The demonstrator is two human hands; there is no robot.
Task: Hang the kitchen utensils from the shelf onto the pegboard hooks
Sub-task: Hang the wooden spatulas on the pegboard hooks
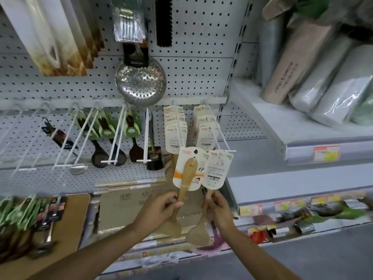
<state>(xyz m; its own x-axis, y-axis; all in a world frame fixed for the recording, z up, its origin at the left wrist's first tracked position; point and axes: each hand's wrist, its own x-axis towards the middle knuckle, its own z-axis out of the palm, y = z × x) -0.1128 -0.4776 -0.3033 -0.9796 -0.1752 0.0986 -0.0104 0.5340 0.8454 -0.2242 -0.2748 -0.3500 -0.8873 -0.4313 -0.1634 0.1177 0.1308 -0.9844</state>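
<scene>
Person's got a carded wooden spatula in each hand: left hand (pixel 159 207) fingers curled round the handle of the left spatula (pixel 186 176), right hand (pixel 219 209) gripping the right spatula (pixel 210 201) the same way. Both are held blade-down, cards up, just below the tip of the right-hand hook (pixel 217 130), probably so the card holes line up with it. That hook on the pegboard (pixel 201 47) already carries matching packs.
</scene>
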